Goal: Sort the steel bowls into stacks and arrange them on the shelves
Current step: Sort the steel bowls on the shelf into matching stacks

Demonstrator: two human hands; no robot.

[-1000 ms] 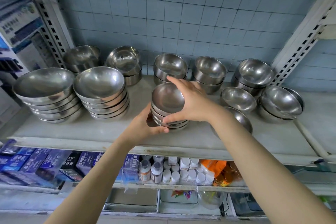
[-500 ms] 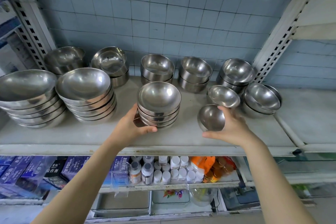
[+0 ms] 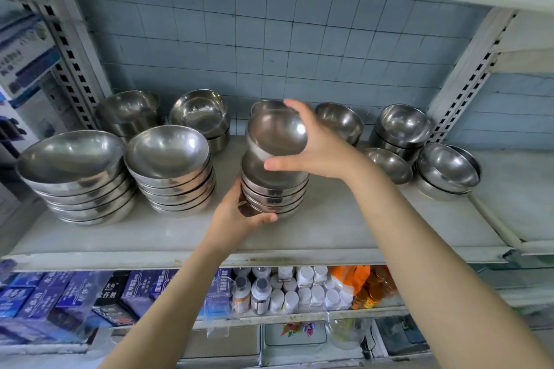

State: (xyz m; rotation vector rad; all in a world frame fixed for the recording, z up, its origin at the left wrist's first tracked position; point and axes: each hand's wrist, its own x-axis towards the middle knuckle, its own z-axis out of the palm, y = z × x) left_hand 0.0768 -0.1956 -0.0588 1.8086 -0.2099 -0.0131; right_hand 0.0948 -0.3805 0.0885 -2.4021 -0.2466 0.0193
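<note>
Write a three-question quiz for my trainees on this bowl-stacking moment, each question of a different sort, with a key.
1. True or false: the right hand holds a bowl just above the middle stack.
2. What does the left hand touch? A. the base of the middle stack; B. a white bottle; C. the tiled wall.
3. Fill in: the widest bowls stand at the ___ end of the shelf.

Key: 1 true; 2 A; 3 left.
</note>
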